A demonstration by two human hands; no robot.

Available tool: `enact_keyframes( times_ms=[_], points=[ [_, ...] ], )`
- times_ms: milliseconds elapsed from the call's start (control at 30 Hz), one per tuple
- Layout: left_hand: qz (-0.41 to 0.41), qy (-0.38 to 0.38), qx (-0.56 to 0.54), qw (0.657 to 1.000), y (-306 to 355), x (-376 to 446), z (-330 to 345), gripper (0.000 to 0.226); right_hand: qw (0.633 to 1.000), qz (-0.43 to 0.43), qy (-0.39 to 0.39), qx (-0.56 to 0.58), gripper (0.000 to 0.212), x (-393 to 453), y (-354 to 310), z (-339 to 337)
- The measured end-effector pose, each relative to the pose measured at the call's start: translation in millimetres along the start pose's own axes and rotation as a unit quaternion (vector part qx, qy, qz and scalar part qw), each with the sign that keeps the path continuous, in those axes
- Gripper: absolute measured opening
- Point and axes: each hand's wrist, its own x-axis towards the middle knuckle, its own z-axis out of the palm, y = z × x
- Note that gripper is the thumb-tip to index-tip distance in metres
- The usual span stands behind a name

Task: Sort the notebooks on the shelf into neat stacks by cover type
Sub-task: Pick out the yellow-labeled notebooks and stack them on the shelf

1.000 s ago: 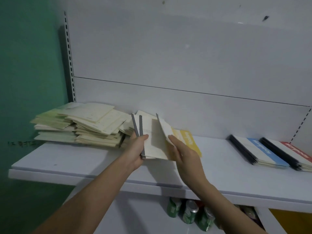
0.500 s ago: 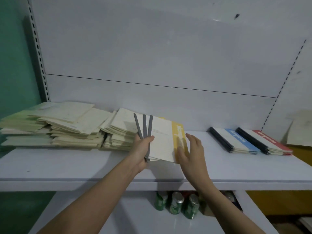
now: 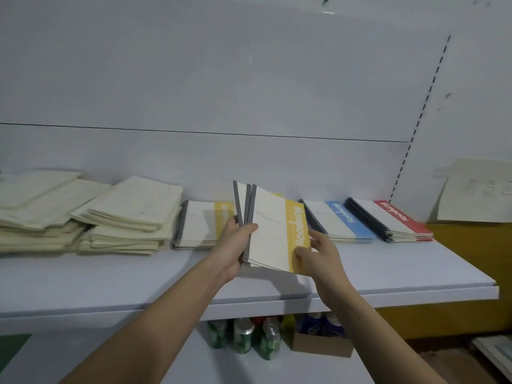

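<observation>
Box [image 3: 321, 345] — cans [image 3: 314, 325] inside

Shelf [image 3: 110, 278] bearing 4 groups, left to right: loose notebooks [image 3: 83, 214], then 3 stacks [image 3: 202, 225] [image 3: 338, 221] [image 3: 390, 220]; cans [image 3: 243, 338] stand beneath.

Hands: two, the left hand [image 3: 235, 245] and the right hand [image 3: 318, 256]. Held yellow-band notebooks [image 3: 274, 231]: three grey spines visible. Stacks lying on the shelf [image 3: 110, 275]: one yellow-band stack [image 3: 202, 225], one blue-band stack [image 3: 338, 220], one red-band stack [image 3: 393, 217]. Cream notebook piles [image 3: 83, 214]: loose and overlapping, number of piles unclear. Beverage cans [image 3: 243, 339] below the shelf: at least three green ones; others partly hidden.
</observation>
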Motion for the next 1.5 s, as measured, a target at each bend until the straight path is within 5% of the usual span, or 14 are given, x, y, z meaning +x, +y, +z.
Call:
enact_keyframes(
  times_ms=[300,433,533,733,867,1167,1300,1500],
  points=[
    [0.019,0.047,0.001,0.999,-30,35,123,0.049,0.994,-0.07,0.019,-0.087,0.028,62,-6,-116],
    [0.021,0.046,0.051,0.997,-43,56,158,0.037,0.983,-0.087,0.015,-0.16,0.029,99,-18,-148],
    [0.015,0.062,0.084,0.994,-52,67,178,0.021,0.969,-0.069,-0.009,-0.235,0.018,126,-14,-157],
    [-0.006,0.081,0.168,0.982,-62,94,192,0.021,0.924,-0.086,-0.04,-0.372,0.032,161,-11,-155],
    [-0.038,0.083,0.236,0.967,-66,116,190,0.03,0.897,-0.07,-0.038,-0.434,0.023,179,3,-152],
    [-0.066,0.069,0.29,0.952,-63,132,187,0.037,0.882,-0.075,-0.073,-0.46,0.032,192,19,-143],
    [-0.036,0.044,0.317,0.947,-48,105,172,0.045,0.886,-0.181,-0.024,-0.426,0.042,189,8,-140],
    [0.054,0.074,0.474,0.876,-14,77,98,0.04,0.913,-0.252,-0.086,-0.309,0.035,161,-31,-96]
  ],
)
